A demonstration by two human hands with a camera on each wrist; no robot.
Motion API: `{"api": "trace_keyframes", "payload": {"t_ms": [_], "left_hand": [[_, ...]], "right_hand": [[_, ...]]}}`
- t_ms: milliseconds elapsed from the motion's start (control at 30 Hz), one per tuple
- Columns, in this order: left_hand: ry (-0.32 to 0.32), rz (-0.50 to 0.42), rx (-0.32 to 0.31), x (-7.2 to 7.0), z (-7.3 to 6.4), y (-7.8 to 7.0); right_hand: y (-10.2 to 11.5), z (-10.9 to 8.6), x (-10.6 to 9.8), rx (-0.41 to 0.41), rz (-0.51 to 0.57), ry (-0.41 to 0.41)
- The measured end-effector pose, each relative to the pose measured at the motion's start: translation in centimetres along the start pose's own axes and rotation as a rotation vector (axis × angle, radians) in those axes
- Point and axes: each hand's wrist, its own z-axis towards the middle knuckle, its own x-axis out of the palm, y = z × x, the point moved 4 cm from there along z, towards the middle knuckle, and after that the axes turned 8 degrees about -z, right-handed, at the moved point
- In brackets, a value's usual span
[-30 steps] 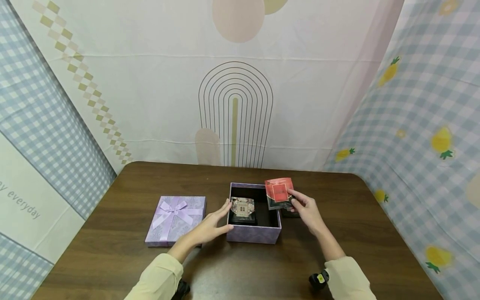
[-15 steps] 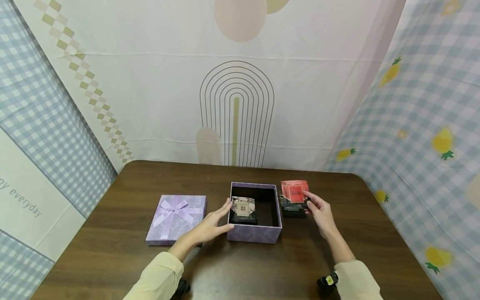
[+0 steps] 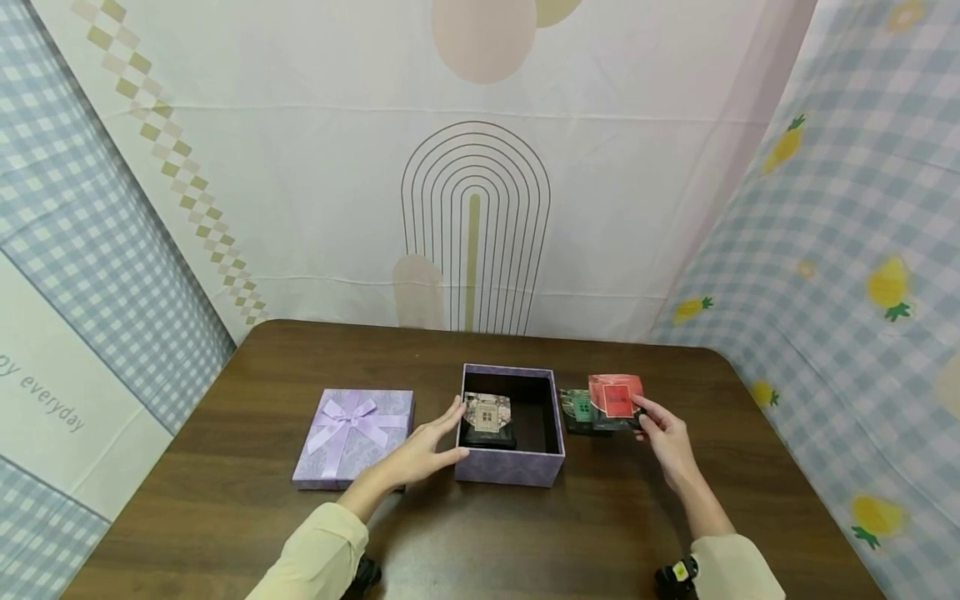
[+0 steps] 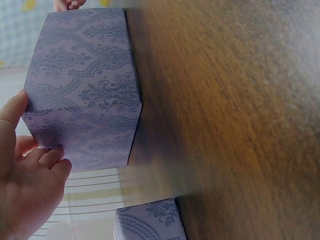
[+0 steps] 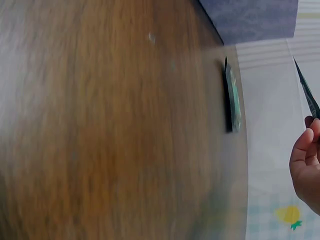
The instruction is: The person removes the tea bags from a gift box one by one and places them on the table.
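A makeshift recording booth: printed fabric backdrops (image 3: pixel 480 183) hung on three sides of a wooden counter (image 3: pixel 225 483).

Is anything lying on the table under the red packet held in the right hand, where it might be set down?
Yes. The right hand holds the red packet over a green packet lying flat on the table, right of the open purple box. Nothing else shows there.

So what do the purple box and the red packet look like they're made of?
The purple box looks like rigid cardboard wrapped in matte damask-printed paper: flat walls, crisp corners, no shine. The red packet pinched by the right hand seems thin foil or plastic film, going by its knife-thin edge, though this is uncertain.
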Motion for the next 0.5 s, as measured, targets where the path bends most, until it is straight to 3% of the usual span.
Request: {"api": "trace_keyframes", "payload": {"t_ms": [200,500], "left_hand": [[0.0,0.0,-0.004,0.0,0.0,0.0],[0.004,-0.001,-0.005,0.0,-0.1,0.0]], "right_hand": [[-1.0,0.2,-1.7,-0.012,-0.008,-0.022],[-2.7,0.6,-3.6,0.049,-0.11,-0.045]]}}
